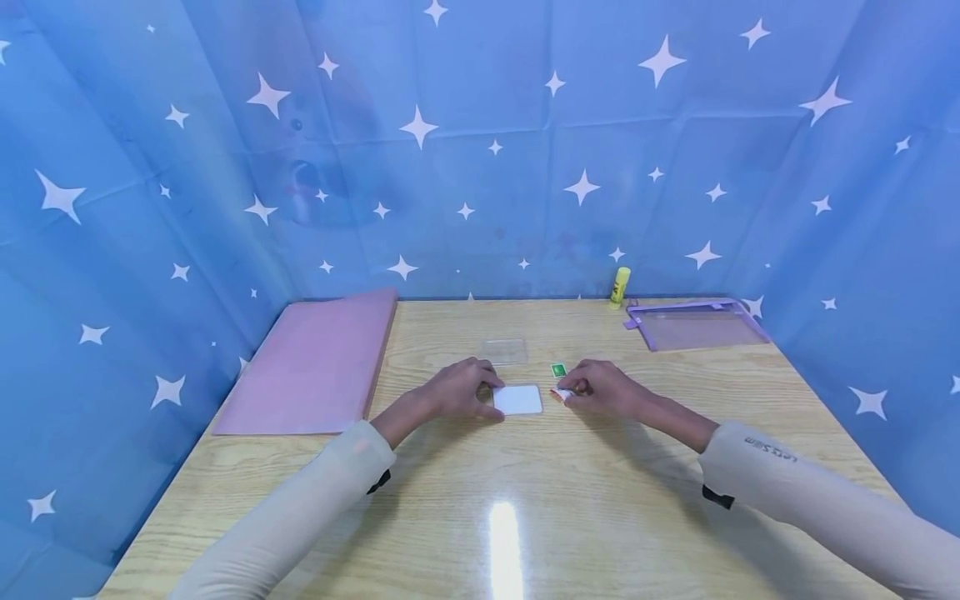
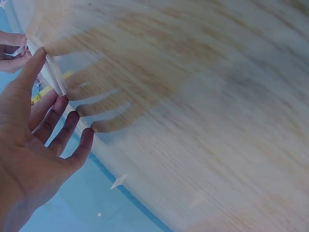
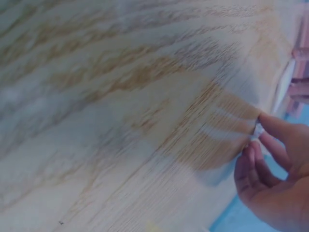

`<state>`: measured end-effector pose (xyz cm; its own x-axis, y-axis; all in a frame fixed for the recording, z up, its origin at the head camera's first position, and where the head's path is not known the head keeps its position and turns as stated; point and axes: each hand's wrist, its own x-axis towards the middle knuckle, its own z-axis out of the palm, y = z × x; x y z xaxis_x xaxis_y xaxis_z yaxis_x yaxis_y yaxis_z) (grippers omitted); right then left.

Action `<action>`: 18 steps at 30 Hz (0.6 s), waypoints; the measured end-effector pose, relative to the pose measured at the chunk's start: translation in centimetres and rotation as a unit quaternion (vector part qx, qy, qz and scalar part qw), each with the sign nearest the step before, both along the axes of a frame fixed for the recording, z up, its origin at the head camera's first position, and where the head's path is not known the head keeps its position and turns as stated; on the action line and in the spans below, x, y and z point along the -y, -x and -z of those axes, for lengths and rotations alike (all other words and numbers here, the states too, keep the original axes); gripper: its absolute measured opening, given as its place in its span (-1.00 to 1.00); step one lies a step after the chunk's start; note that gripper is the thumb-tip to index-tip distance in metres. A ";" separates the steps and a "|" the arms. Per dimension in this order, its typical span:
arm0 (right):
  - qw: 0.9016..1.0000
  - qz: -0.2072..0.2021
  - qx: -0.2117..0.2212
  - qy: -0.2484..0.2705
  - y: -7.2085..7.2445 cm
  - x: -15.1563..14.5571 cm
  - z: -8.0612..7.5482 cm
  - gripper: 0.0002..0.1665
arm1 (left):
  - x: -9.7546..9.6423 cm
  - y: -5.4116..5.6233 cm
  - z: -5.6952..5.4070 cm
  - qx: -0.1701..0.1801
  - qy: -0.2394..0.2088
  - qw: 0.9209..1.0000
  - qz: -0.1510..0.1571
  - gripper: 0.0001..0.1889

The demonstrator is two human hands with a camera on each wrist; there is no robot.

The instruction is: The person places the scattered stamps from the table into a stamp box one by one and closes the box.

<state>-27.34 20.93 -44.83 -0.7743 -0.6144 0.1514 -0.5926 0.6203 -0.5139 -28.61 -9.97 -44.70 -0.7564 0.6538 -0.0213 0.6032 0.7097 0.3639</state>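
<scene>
At the table's middle my left hand [image 1: 468, 389] holds a flat white rectangular piece with a clear rim [image 1: 517, 400], its thumb at the near edge and a finger at the far edge. The left wrist view shows this thin piece [image 2: 53, 77] edge-on between thumb and forefinger, the other fingers spread. Just right of it, my right hand [image 1: 603, 390] pinches a small white and orange-red piece [image 1: 560, 394] low over the table. In the right wrist view the fingers mostly cover that small piece [image 3: 258, 129]. A small green square with a pale border [image 1: 558, 370] lies just beyond.
A clear flat rectangular piece [image 1: 505, 352] lies behind the white one. A pink folder [image 1: 311, 367] lies on the left. At the back right stand a yellow glue stick [image 1: 619, 287] and, lying flat, a purple-edged mesh pouch [image 1: 697, 327]. Blue star-patterned curtains [image 1: 480, 167] surround the table.
</scene>
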 end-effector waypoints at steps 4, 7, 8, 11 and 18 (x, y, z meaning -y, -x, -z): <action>1.000 -0.005 -0.005 -0.003 0.2 0.1 0.2 -0.81 | 0.0 -0.1 -0.1 0.000 0.001 1.000 0.000 -0.39; 1.000 -0.009 -0.009 -0.010 0.3 0.2 0.3 -0.76 | -0.1 -0.2 -0.1 0.000 0.004 1.000 -0.003 -0.39; 1.000 -0.010 -0.009 -0.012 0.4 0.2 0.3 -0.74 | -0.1 -0.2 -0.1 0.001 0.006 1.000 -0.004 -0.39; 1.000 -0.014 -0.010 -0.016 0.4 0.2 0.3 -0.71 | -0.2 -0.2 -0.1 0.002 0.010 1.000 -0.008 -0.38; 1.000 -0.016 -0.004 -0.002 0.1 0.3 0.0 -0.79 | -0.2 -0.2 -0.2 -0.002 0.013 1.000 -0.010 -0.38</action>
